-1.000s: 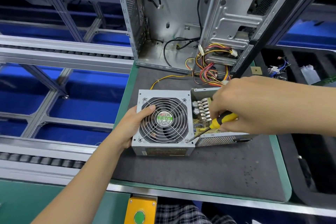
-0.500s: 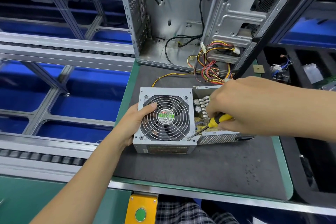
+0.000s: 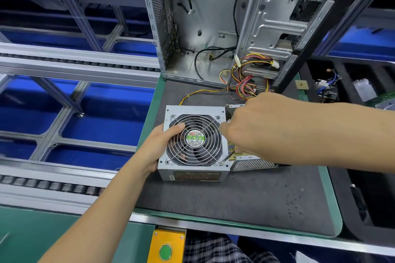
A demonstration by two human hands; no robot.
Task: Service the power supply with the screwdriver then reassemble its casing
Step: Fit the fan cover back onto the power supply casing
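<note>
Left arm: bare, reaching up from the lower left.
Left hand (image 3: 159, 145): fingers curled, thumb lying flat on top.
Right arm: bare, entering from the right edge.
Right hand (image 3: 254, 126): knuckles up, fingers curled underneath, palm hidden.

Open computer case (image 3: 213, 28), green button (image 3: 165, 252)

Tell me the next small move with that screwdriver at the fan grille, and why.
Probably keep turning the screwdriver on the near-right grille screw. Its tip sits at that corner of the fan grille, the right hand is wrapped over the handle, and the left hand grips the power supply to brace it. Which way to turn, I cannot tell.
</note>
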